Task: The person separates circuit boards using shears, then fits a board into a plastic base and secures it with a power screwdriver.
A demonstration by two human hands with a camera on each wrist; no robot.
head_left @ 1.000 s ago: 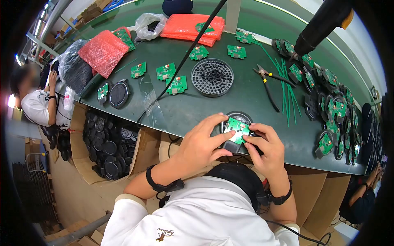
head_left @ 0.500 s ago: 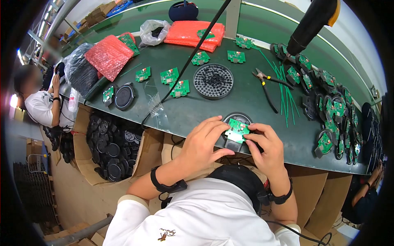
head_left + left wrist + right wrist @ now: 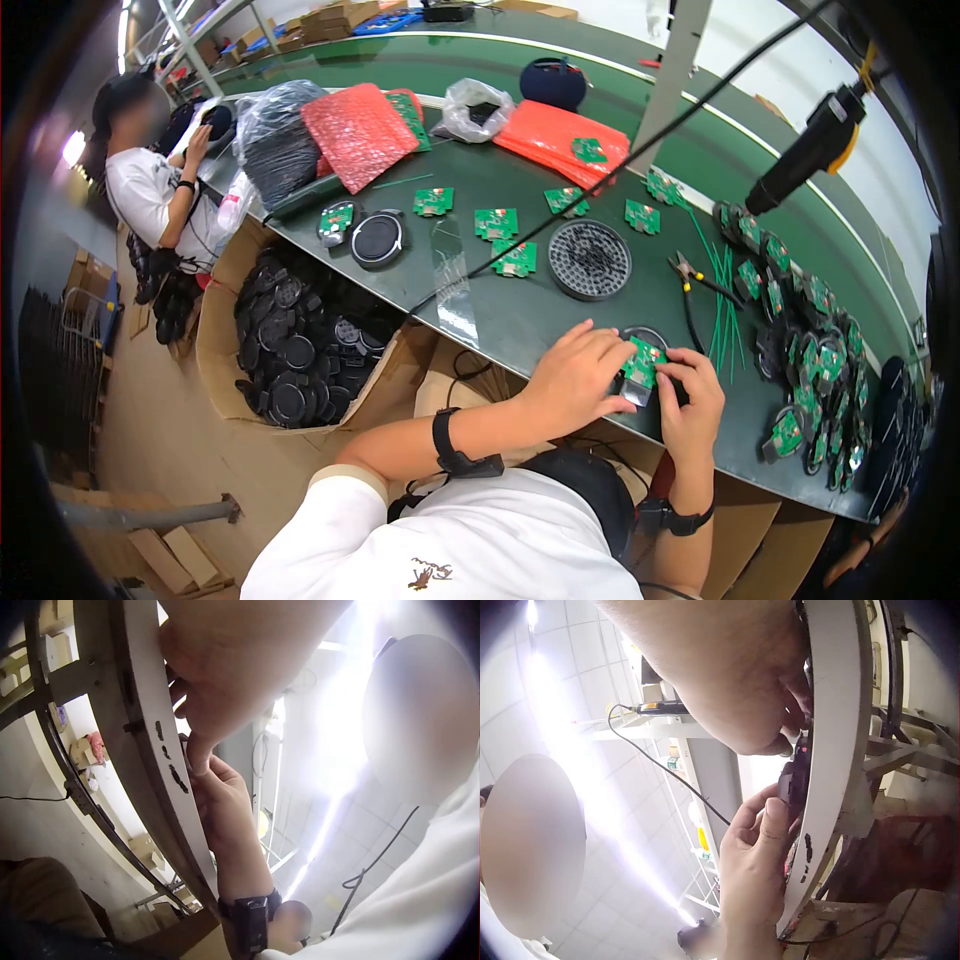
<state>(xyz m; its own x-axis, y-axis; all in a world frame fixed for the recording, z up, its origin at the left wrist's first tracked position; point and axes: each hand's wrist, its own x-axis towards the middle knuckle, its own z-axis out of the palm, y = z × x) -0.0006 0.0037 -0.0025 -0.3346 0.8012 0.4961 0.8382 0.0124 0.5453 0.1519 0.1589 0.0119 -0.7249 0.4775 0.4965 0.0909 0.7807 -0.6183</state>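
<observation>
Both hands [image 3: 577, 378] gripping black casing [image 3: 788, 784] and green board [image 3: 643, 362], green visible only overhead

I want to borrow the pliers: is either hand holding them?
No, the pliers lie on the table beside green strips, while left hand and right hand are at a circuit board.

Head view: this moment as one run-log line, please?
left hand: grips black housing | right hand: fingertips at edge of green circuit board | board: over housing | pliers: lying on table
</observation>
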